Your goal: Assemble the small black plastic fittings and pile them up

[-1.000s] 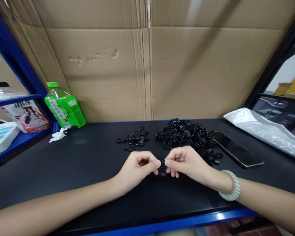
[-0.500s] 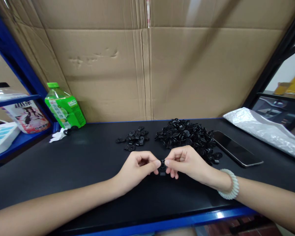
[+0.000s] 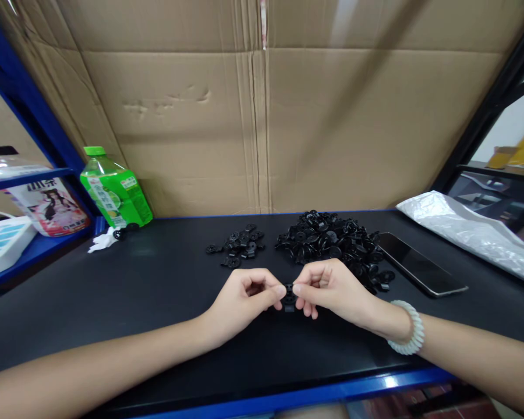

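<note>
Between my two hands is a small round black plastic part with holes in its face and a short tab at the bottom. My left hand pinches its left edge between thumb and forefinger. On the opposite edge, my right hand grips it the same way, with the other fingers curled below. Fingertips cover both sides of the part. Behind my right hand lies a large heap of similar black parts. A smaller group of black parts is spread out beyond my left hand.
A phone lies right of the heap, near a silvery plastic bag. At the back left stand a green bottle, a crumpled white tissue and a pink-labelled bottle on a blue shelf. Cardboard walls the black table's back.
</note>
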Tool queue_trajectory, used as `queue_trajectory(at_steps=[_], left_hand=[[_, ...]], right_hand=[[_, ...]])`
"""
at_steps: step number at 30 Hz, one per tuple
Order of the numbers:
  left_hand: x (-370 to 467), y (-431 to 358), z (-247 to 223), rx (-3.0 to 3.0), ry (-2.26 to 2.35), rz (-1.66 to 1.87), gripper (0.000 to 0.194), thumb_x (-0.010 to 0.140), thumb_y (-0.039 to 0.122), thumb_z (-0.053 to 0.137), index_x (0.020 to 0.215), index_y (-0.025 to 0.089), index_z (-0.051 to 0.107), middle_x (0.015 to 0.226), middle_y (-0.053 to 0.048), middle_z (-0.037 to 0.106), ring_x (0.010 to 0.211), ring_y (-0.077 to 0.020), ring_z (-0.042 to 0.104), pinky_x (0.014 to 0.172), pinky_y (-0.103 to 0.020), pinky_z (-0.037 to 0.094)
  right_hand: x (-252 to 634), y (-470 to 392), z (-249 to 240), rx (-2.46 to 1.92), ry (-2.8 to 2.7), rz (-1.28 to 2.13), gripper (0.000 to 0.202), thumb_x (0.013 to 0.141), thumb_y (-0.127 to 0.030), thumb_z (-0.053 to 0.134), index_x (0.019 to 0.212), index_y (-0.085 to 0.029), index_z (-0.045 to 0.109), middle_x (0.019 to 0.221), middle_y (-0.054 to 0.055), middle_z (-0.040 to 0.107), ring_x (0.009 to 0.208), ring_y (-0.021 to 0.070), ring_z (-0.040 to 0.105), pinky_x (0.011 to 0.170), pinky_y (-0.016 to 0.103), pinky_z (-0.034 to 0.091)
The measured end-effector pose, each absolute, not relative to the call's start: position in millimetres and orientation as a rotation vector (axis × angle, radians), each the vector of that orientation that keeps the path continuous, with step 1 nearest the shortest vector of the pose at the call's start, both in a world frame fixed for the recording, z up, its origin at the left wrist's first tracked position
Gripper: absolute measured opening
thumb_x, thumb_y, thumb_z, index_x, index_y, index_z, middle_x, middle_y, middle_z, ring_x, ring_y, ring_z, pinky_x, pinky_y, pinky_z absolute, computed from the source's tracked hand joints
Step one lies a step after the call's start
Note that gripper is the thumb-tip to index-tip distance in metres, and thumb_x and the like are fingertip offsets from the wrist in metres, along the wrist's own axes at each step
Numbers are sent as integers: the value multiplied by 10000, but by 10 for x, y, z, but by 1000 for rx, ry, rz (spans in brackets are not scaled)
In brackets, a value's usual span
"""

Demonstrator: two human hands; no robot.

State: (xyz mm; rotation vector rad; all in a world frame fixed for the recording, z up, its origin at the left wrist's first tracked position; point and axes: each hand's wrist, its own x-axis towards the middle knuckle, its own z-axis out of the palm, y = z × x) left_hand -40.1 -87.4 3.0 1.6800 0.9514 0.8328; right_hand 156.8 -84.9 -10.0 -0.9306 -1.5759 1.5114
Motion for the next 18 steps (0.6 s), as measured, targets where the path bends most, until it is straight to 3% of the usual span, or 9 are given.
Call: queue_trajectory(at_steps=[12,18], left_hand=[[-392,-872,7,1701,934,875,192,793,314,632,715,142,663,662,-21,653,645,-147,594,579,-239,464],[-467,-754,78,1762,1046,1065,184,778,320,647,769,137,660,660,-3,618,592,-121,548,562,-225,444]], right_hand=[[1558,-841,-89,-933,-1567,1490,306,700,-415,752,670,-137,626,576,9,657,457,96,586,452,213,496],[1598,-848,-26,-884,-1597,1462,306,784,-408,691,913,-131,694,639,24,670,507,112,616,487,226,513]])
